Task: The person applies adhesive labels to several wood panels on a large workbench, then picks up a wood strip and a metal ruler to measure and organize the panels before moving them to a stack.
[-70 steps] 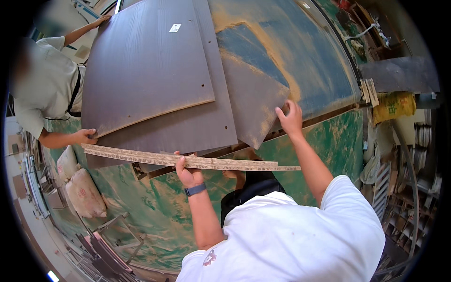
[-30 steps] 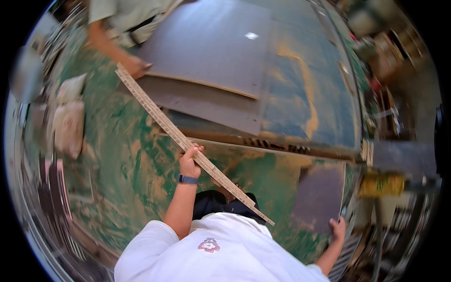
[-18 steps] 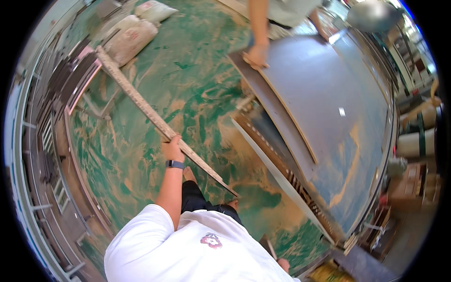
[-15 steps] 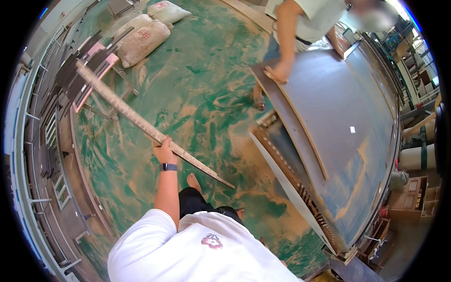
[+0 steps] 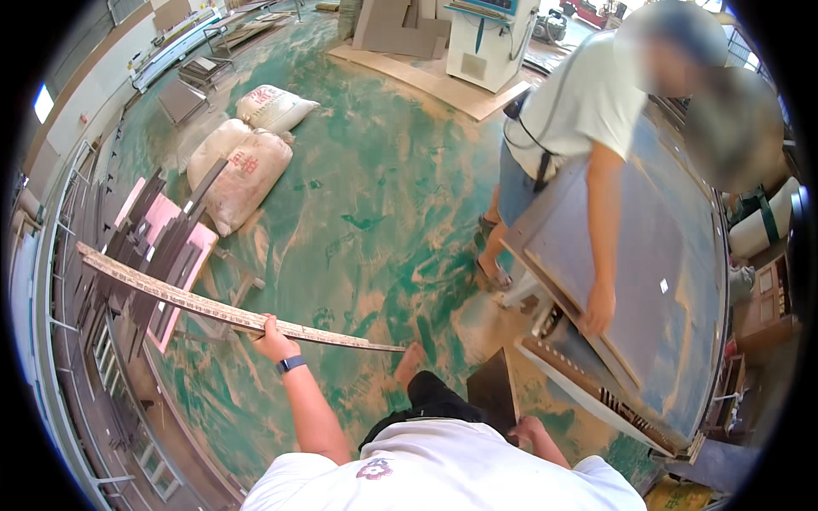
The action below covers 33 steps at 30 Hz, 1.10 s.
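Observation:
My left hand (image 5: 274, 341) is closed around a bundle of long, thin, pale strips (image 5: 187, 296) with print along their edges. The strips stretch from the rack side at left to just above my bare foot. Low by my right hip, my right hand (image 5: 530, 428) grips the lower corner of a dark brown panel (image 5: 492, 392); its fingers are partly hidden. To the right, a co-worker leans over a worktable and has a hand (image 5: 598, 311) on the edge of a large grey-brown board (image 5: 588, 230) lying there.
A pink-topped stand (image 5: 200, 247) holding several dark strips is on the left, behind my strips. Full sacks (image 5: 243, 175) lie beyond it on the dusty green floor. The worktable's slatted edge (image 5: 588, 392) runs close on my right. A white machine (image 5: 486, 51) stands far back.
The strips have swung to lie more crosswise. My right hand and the dark panel have come into sight. The co-worker's hand has moved nearer along the board's edge, and my view has tilted up.

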### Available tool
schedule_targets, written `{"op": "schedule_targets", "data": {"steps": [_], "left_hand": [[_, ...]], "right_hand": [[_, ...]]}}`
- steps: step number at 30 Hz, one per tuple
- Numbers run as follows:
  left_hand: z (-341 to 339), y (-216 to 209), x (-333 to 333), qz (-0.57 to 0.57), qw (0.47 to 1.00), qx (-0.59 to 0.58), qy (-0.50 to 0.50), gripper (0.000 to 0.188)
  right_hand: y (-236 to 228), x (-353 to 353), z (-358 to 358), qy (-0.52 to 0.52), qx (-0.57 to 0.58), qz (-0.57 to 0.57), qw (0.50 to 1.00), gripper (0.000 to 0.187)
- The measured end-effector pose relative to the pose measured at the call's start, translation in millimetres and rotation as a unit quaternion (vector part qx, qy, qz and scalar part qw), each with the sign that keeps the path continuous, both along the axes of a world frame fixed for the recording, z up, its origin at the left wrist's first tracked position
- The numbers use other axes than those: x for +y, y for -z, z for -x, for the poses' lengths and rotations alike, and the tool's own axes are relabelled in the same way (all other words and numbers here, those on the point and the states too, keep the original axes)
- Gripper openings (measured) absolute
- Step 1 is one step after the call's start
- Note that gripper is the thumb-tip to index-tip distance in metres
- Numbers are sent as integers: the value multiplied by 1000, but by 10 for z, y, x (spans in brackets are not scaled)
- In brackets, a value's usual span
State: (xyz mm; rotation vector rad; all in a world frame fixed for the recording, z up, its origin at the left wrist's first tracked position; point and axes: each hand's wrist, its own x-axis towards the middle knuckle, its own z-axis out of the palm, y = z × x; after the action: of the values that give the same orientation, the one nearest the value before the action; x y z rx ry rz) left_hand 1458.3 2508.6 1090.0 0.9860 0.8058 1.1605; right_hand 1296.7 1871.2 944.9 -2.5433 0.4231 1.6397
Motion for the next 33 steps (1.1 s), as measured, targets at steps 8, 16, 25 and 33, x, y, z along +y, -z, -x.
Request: {"op": "schedule_targets", "data": {"steps": [8, 16, 25, 33], "left_hand": [[-1112, -206, 1581, -156, 976, 139, -57, 45], [-2518, -442, 2098, -272, 926, 250, -75, 40], [-6314, 446, 2708, -346, 845, 384, 136, 57], [-10606, -186, 630, -398, 788, 203, 423, 43]], "right_hand": [[754, 1451, -2313, -78, -71, -64, 992, 52], [829, 2140, -3924, 19, -45, -89, 995, 42], [344, 2683, -5436, 159, -132, -75, 976, 32], [768, 2958, -7021, 420, -71, 5, 905, 41]]}}
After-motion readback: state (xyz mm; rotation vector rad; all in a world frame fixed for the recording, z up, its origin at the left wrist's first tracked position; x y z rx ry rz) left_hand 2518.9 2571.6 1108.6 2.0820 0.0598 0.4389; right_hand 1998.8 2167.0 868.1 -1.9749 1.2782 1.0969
